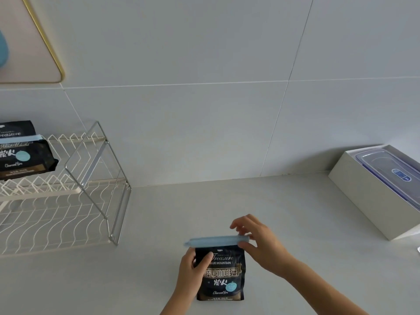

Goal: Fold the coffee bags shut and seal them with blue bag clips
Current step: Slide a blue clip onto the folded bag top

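A black coffee bag [223, 276] stands upright on the pale counter near the front edge. A long blue bag clip [216, 241] lies across its folded top. My left hand [193, 269] grips the bag's upper left side, thumb on the front. My right hand [259, 239] pinches the clip's right end, thumb below and fingers above. A second black coffee bag [22, 160] with a blue clip [21, 139] across it sits on the upper tier of the wire rack at far left.
A cream and metal two-tier wire dish rack [95, 189] fills the left side. A white open box [354, 192] holding a clear lidded container [395, 173] stands at the right against the tiled wall. A gold-edged pink board [34, 42] hangs upper left.
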`<control>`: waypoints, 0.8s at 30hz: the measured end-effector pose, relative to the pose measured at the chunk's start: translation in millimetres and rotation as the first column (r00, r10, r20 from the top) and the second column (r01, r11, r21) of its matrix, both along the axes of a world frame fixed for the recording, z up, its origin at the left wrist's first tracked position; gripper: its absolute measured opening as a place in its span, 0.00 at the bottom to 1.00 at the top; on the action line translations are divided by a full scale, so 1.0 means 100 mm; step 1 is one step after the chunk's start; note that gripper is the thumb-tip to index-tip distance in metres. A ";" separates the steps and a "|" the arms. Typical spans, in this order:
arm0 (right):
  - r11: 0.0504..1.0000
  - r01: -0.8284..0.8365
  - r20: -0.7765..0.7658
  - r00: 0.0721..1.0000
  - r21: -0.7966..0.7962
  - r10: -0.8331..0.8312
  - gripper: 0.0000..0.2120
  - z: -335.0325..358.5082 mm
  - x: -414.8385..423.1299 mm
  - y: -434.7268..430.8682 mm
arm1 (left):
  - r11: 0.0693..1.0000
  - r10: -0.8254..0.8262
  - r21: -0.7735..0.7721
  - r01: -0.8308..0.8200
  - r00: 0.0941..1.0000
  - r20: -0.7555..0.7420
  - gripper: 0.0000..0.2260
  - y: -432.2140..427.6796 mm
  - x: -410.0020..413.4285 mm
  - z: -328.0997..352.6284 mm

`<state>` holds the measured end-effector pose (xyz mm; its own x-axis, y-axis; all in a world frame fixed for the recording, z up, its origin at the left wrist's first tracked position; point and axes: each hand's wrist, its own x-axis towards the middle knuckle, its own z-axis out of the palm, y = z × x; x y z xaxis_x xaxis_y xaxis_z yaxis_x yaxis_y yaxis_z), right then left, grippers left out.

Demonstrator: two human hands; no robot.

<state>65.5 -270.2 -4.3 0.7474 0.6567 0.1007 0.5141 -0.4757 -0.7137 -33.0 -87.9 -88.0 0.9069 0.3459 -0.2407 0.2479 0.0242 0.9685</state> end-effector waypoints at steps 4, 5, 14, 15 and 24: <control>0.998 -0.049 0.004 0.999 -0.038 0.049 0.19 0.01 0.02 0.12 | 1.000 0.019 -0.006 -0.019 1.000 0.008 0.08 -0.02 -0.01 0.02; 0.998 -0.049 0.005 0.999 -0.047 0.050 0.19 0.00 0.02 0.12 | 1.000 0.021 -0.006 -0.021 1.000 0.010 0.08 -0.03 -0.01 0.02; 0.998 0.047 -0.050 0.998 -0.047 -0.050 0.13 -0.02 0.10 -0.24 | 0.999 0.019 -0.051 -0.019 1.000 -0.001 0.09 -0.01 0.00 -0.03; 0.998 0.049 -0.068 0.996 -0.050 -0.052 0.13 -0.03 0.09 -0.26 | 0.999 0.014 -0.048 -0.013 1.000 0.002 0.09 -0.01 0.01 -0.03; 0.996 0.072 -0.207 0.976 0.047 -0.061 0.16 -0.06 0.01 -0.08 | 0.999 0.020 -0.038 -0.020 1.000 0.011 0.08 -0.02 0.00 -0.01</control>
<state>66.8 -278.3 -10.4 0.7975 0.6028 -0.0252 0.3227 -0.4614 -0.8264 -33.0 -89.6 -88.7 0.9028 0.3547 -0.2434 0.2357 0.0654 0.9696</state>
